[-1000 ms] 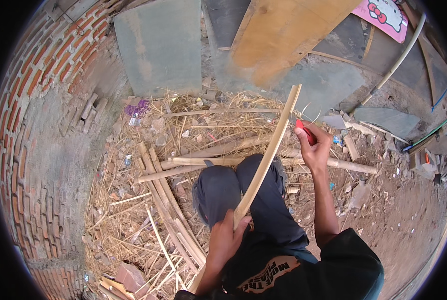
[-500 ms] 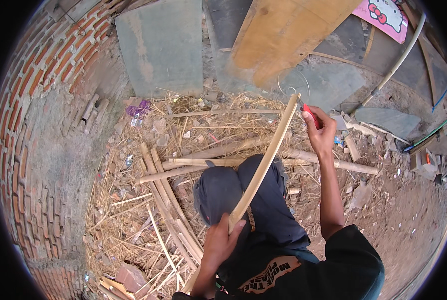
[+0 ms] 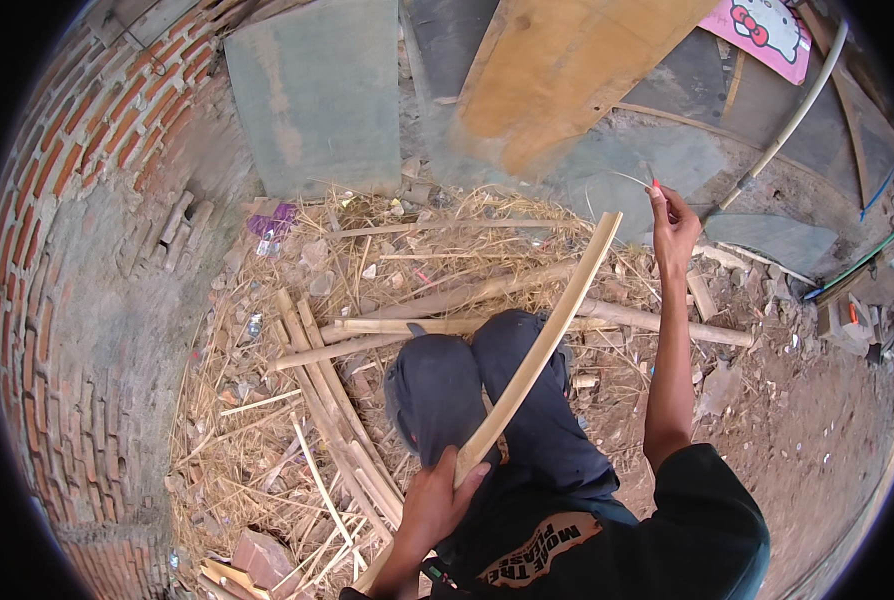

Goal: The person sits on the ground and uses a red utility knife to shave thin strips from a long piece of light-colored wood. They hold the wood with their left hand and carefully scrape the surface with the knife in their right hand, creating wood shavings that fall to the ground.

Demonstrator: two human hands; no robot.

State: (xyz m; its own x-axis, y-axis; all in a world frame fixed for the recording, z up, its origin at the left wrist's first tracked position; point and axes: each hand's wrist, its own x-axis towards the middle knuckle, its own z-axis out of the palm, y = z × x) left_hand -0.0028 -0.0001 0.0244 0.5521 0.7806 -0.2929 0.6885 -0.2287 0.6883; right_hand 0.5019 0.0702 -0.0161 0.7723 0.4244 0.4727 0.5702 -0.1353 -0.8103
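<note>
A long split bamboo strip (image 3: 557, 325) slants up and to the right across my knees. My left hand (image 3: 439, 500) is closed around its lower end; its upper end stands free. Up and to the right of that end, my right hand (image 3: 675, 232) is closed on a small red-handled knife (image 3: 655, 184), mostly hidden by the fingers, with a thin dark blade pointing up. A thin, pale curled shaving (image 3: 629, 179) arcs leftward beside the blade; whether it touches the knife I cannot tell. The knife and the bamboo strip are apart.
Bamboo lengths (image 3: 327, 385) lie on the littered ground left of my knees, and a bamboo pole (image 3: 667, 322) lies beyond them. Straw and rubble surround me. A brick wall (image 3: 42, 330) rises at left; a grey board (image 3: 315, 100) and an orange-brown board (image 3: 557, 75) lean ahead.
My right hand has moved right and slightly up with the knife, away from the bamboo strip. The strip's upper end has tilted right and dropped a little. The looped shaving now shows as an open arc.
</note>
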